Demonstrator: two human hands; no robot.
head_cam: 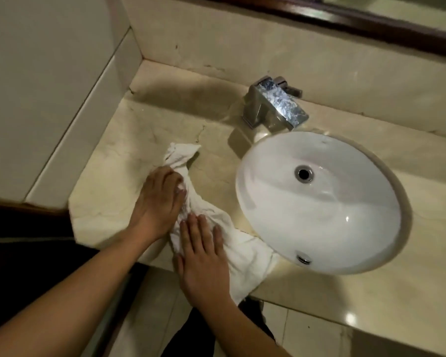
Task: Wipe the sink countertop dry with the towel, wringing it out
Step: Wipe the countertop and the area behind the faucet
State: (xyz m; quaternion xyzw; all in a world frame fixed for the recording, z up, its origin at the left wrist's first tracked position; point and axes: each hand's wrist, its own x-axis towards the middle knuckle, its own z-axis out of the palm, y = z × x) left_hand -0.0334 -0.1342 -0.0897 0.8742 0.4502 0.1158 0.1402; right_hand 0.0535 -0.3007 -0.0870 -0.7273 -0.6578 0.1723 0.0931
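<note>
Head view: towel overhangs countertop edge beside sink.

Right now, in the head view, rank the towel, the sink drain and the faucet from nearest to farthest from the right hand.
1. towel: directly under the right hand, touching it.
2. sink drain: in the basin, up and to the right.
3. faucet: behind the basin, by the back wall.
</note>
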